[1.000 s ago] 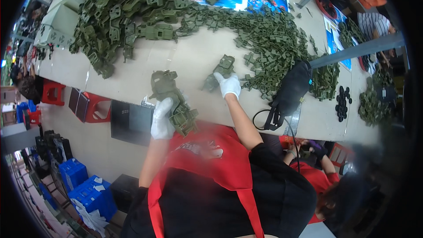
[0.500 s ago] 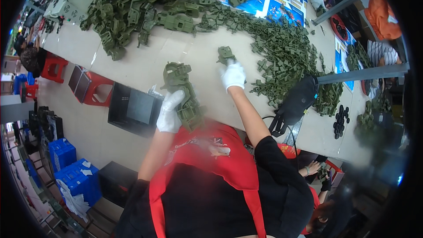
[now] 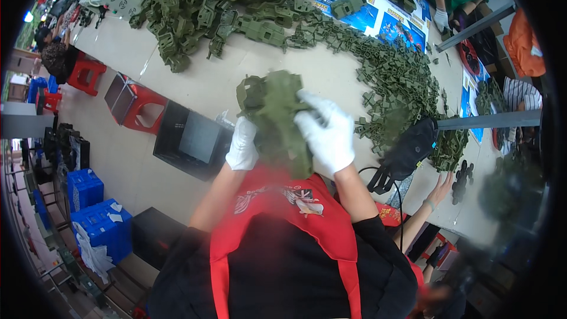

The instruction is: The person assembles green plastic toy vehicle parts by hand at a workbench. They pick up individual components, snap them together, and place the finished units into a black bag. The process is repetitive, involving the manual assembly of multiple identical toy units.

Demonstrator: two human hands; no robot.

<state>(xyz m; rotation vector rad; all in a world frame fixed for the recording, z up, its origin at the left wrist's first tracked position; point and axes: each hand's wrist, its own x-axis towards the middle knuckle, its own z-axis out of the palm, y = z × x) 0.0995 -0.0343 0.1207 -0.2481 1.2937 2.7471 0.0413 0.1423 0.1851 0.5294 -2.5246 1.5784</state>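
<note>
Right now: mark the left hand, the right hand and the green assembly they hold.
left hand (image 3: pixel 243 145), head view, back of the white glove.
right hand (image 3: pixel 326 131), head view, back of the white glove.
green assembly (image 3: pixel 276 106), head view, upper middle, between the gloves.

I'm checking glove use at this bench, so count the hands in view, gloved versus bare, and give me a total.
White-gloved hands: 3, namely the left hand and the right hand, both holding the green bundle, plus a gloved co-worker's hand at the top right.
Bare hands: 1, a bare co-worker's hand at the lower right.
Total: 4
</note>
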